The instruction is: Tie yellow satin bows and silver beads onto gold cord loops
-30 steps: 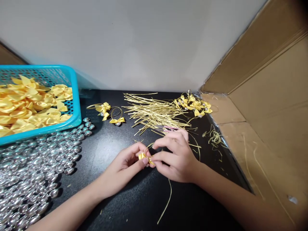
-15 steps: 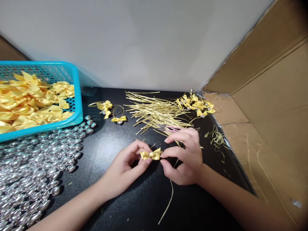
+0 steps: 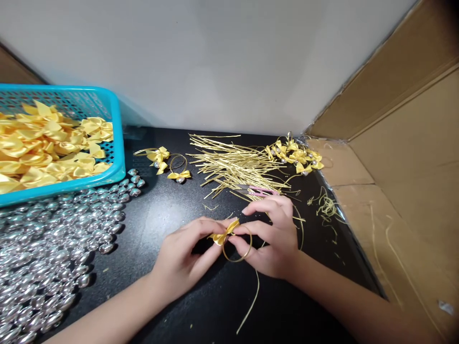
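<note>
Between both hands is a yellow satin ribbon bow [image 3: 223, 234], tilted up to the right. A thin gold cord loop [image 3: 237, 261] hangs from it, over the fingers of my right hand. My left hand [image 3: 186, 246] pinches the bow's left side between thumb and fingers. On the other side, my right hand [image 3: 274, 234] has thumb and index finger closed at the bow's right edge, by the loop; its other fingers are bent above. Whether a bead is on this bow is hidden. Pink-handled snips [image 3: 260, 191] lie just behind my right hand.
A blue basket [image 3: 118, 129] of yellow bows stands left, with many silver beads [image 3: 68, 239] before it. Gold cord lengths [image 3: 236, 162] lie at the back middle. Beaded bows with loops [image 3: 296, 155] sit back right, two more [image 3: 179, 176] left of centre. Thread scraps [image 3: 326, 205] lie by the right edge.
The bow has turned from lying level to tilted, and its gold loop now shows below it. My right fingers have moved slightly left, closer to the bow. The view has shifted a little.
</note>
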`<act>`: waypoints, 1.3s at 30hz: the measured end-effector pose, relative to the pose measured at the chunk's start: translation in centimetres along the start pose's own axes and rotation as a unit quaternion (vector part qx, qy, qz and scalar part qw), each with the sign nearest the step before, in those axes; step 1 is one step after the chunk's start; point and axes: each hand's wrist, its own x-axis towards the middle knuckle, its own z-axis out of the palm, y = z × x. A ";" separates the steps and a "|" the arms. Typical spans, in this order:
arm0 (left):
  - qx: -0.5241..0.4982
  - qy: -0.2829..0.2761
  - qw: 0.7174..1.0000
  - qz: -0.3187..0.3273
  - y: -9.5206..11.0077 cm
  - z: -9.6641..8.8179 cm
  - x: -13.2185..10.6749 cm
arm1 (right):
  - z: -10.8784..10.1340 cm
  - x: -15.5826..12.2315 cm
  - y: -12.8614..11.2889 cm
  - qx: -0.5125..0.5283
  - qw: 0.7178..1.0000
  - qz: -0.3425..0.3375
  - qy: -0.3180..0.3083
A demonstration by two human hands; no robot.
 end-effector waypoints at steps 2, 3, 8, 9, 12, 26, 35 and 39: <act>-0.014 -0.005 1.000 -0.015 0.2 0.0 0.0 | 0.0 0.0 0.0 -0.001 1.000 -0.001 0.002; -0.021 -0.010 0.999 -0.024 0.3 0.0 0.1 | 0.0 0.0 0.0 -0.001 1.000 -0.001 0.002; -0.079 -0.031 0.992 -0.089 1.0 -0.2 0.2 | 0.0 0.0 0.1 -0.006 1.000 0.008 -0.010; -0.094 -0.029 0.990 -0.106 1.0 -0.3 0.3 | 0.0 0.0 0.0 -0.007 1.000 0.012 -0.013; -0.101 -0.016 0.984 -0.143 0.9 -0.4 0.4 | 0.0 0.1 -0.1 -0.004 1.000 0.021 -0.013; -0.151 0.008 0.974 -0.169 0.8 0.1 0.5 | 0.4 -0.4 0.4 -0.029 0.999 -0.039 -0.002; -0.336 -0.018 0.895 -0.294 0.7 0.5 0.9 | 0.9 -0.8 0.9 -0.048 0.997 -0.052 -0.042; -0.403 -0.023 0.850 -0.338 0.4 0.3 1.3 | 1.1 -0.8 1.0 -0.057 0.995 -0.042 -0.074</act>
